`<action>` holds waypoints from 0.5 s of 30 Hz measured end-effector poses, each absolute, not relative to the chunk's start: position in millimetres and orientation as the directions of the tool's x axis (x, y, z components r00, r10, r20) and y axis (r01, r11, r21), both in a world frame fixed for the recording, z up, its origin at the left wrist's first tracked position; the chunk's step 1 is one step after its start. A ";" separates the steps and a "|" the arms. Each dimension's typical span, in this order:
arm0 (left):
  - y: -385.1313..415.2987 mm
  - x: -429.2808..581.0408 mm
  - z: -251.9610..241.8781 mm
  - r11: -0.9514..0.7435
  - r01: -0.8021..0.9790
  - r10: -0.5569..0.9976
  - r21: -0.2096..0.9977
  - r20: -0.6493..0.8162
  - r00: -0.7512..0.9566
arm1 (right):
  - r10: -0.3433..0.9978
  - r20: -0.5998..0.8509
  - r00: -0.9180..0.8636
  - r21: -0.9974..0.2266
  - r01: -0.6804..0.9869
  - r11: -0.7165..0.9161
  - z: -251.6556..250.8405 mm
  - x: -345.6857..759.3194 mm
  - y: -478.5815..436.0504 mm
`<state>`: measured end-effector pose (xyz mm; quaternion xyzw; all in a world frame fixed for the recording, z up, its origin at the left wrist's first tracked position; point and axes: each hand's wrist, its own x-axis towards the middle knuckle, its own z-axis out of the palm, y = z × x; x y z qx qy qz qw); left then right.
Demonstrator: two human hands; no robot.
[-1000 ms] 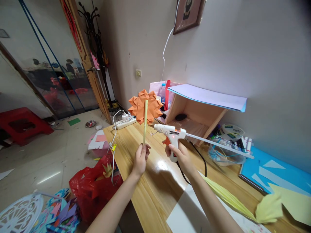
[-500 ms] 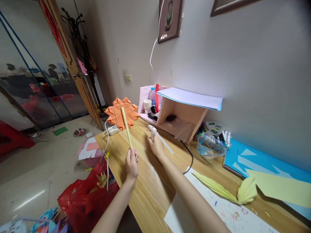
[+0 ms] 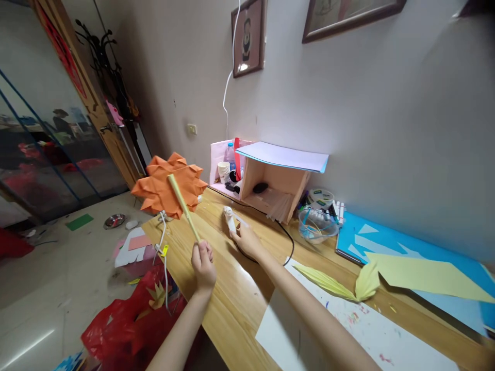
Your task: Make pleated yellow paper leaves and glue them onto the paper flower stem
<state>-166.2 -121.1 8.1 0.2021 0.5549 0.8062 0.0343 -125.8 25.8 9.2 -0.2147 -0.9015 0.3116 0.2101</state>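
Observation:
My left hand (image 3: 203, 264) is closed round the lower end of a rolled yellow paper stick (image 3: 181, 202). At the stick's upper end is a folded orange paper flower (image 3: 164, 183) with pointed petals; the stick lies across its near face. Farther right, over the wooden table, the fingers of my right hand (image 3: 246, 240) are closed on the handle of a white glue gun (image 3: 229, 218), low by the tabletop. A translucent glue stick (image 3: 240, 218) juts from behind the gun. Two pleated yellow paper leaves (image 3: 327, 281) lie on a white sheet (image 3: 286, 319) beside my right forearm.
A cardboard box (image 3: 276, 188) with a lilac top stands against the wall. Right of it are a clear tub (image 3: 317, 226) of supplies and blue sheets (image 3: 350, 234). A black cord (image 3: 292, 242) curves across the table (image 3: 228, 314). Below the left edge hangs a red bag (image 3: 116, 319).
The orange flower on its stick has come nearer and shifted left with my left hand. My right hand and the glue gun have dropped slightly. The whole view has turned a little right.

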 end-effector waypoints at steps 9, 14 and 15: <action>-108.8 -85.1 55.3 -0.495 0.245 0.432 0.834 0.480 -0.763 | 0.561 0.363 -0.744 -0.563 0.305 0.769 24.5 97.6 95.9; -59.9 -27.1 45.8 -0.397 0.061 0.755 0.916 0.363 -0.546 | 0.630 0.316 -0.710 -0.508 0.434 0.744 19.9 186.6 112.6; -50.2 -16.4 42.3 -0.389 0.050 0.780 0.920 0.358 -0.514 | 0.608 0.302 -0.735 -0.497 0.422 0.758 18.9 193.9 110.4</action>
